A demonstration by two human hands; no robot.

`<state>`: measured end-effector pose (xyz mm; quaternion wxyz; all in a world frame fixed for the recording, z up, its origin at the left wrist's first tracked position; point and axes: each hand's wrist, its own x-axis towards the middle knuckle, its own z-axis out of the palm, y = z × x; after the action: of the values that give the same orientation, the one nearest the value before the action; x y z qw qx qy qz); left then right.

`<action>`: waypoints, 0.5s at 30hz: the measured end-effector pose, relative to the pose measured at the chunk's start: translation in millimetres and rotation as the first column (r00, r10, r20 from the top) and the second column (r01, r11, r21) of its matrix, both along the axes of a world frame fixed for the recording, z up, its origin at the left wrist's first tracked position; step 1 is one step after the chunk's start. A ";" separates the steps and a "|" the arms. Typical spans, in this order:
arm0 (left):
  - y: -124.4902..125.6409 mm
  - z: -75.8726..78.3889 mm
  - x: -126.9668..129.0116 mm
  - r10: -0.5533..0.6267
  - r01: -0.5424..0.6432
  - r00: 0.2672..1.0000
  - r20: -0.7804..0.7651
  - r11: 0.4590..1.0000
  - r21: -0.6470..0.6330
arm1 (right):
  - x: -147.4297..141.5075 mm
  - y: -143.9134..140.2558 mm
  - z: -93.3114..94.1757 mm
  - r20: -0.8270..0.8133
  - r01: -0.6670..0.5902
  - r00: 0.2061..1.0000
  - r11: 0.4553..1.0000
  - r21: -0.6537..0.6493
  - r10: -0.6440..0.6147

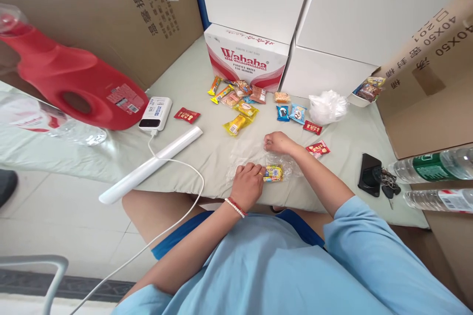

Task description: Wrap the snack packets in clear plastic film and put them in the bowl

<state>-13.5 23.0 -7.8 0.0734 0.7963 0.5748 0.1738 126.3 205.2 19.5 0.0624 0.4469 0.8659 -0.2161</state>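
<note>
A crinkled clear plastic bag (291, 166) lies at the table's front edge with a yellow snack packet (273, 173) in it. My left hand (248, 184), wearing a white-and-red bracelet, is closed on the bag's left part, against the packet's left end. Its fingertips are partly hidden. Just above the packet, my right hand (278, 142) is curled closed at the bag's upper edge, apparently pinching the film. Beyond my hands lie yellow snack packets (236, 124), a blue packet (283, 112), a light-blue packet (297, 113) and red packets (312, 127).
Left are a red jug (88, 83), a power bank (155, 113) with a cable, and a white tube (151, 165). A Wahaha carton (247, 56) stands behind. On the right are a white plastic bag (328, 107), a phone (370, 174), keys (389, 186) and water bottles (432, 166).
</note>
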 end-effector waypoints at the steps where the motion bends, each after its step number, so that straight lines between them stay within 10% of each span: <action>1: 0.0 -0.6 0.2 0.000 0.000 1.000 0.005 1.000 0.003 | 1.1 0.3 4.3 -0.012 -0.023 1.000 1.000 -0.002 0.023; 8: 0.7 -9.3 0.3 -0.004 0.003 1.000 0.015 1.000 0.029 | 33.5 -51.1 32.9 -0.363 -0.299 0.876 0.948 0.109 0.318; 15: -8.7 -32.7 -16.6 -0.085 0.017 0.951 0.297 0.974 0.225 | 55.9 -114.4 -10.7 -0.456 -0.309 0.838 0.949 0.055 0.299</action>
<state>-30.1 14.3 -40.5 0.0774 0.7777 0.5130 0.3549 182.3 90.7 8.8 -0.1058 0.2392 0.9134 -0.3120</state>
